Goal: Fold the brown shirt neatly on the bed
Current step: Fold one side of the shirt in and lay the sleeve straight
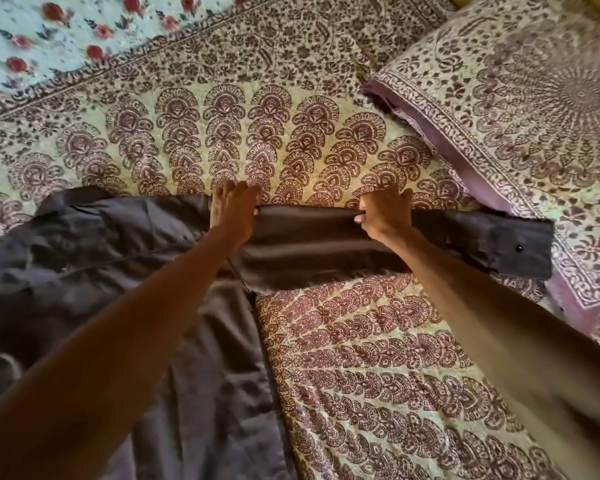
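While the brown shirt (125, 271) is lying spread over the bed (378, 358), its sleeve (343, 244) is stretching rightward, the cuff (513, 247) resting on the pillow (520, 116). Both the left hand (234, 209) and the right hand (383, 213) are pinching the sleeve's far edge, fingers closed on cloth. Being soft, light and limp, the fabric is likely wanting a hold along seams. The pillow is crowding the cuff end.
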